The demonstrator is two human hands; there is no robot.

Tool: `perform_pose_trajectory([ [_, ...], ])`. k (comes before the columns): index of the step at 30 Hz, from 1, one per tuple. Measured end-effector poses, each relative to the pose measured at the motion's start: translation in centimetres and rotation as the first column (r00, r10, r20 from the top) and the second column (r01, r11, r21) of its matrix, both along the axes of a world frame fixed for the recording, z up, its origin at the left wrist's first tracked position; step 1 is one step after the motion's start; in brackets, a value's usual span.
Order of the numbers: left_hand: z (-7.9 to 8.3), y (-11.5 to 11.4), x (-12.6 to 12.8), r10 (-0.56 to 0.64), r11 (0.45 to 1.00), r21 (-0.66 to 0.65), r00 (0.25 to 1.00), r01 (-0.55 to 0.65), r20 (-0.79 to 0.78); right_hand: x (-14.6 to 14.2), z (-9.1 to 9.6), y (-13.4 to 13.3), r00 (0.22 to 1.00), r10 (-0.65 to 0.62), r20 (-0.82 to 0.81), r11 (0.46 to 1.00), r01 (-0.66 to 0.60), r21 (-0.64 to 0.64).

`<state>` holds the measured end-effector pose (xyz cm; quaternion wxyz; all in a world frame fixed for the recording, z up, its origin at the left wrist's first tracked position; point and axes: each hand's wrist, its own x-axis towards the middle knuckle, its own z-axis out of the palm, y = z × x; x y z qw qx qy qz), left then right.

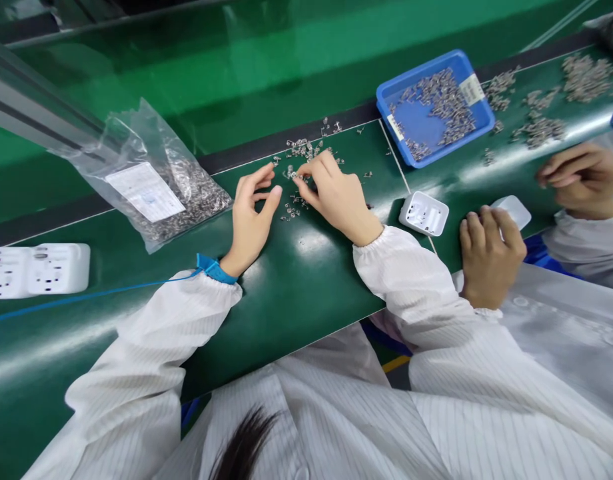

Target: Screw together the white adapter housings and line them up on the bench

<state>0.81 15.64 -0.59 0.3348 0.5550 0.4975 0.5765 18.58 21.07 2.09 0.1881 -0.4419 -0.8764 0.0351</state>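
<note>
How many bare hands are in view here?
4. The wearer's left hand and right hand are among the small metal parts mid-belt; a co-worker's near hand lies beside a white housing at right, and their far hand is by the right edge.

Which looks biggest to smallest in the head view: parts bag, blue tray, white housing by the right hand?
1. parts bag
2. blue tray, at a similar distance from the camera, so the order looks safe
3. white housing, nearer yet clearly the smallest
</note>
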Motion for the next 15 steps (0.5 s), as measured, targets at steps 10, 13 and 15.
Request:
perform_pose_trajectory([
  [10, 0.0, 0.1, 0.1, -0.159, 0.986, -0.021, 0.976, 0.164, 0.147, 0.1, 0.3, -1.7, 0.995, 0.052, 0.091, 0.998, -0.048, -0.045],
  [13, 0.3, 0.1, 0.2, -0.123, 0.992, -0.004, 0.983, 0.125, 0.138, 0.3, 0.3, -1.6, 0.996, 0.073, 0.051, 0.996, -0.071, -0.049],
  [15, 0.5, 0.1, 0.3, -0.103, 0.995, -0.002, 0.985, 0.104, 0.140, 0.4, 0.3, -1.6, 0.996, 0.089, 0.028, 0.995, -0.088, -0.051],
])
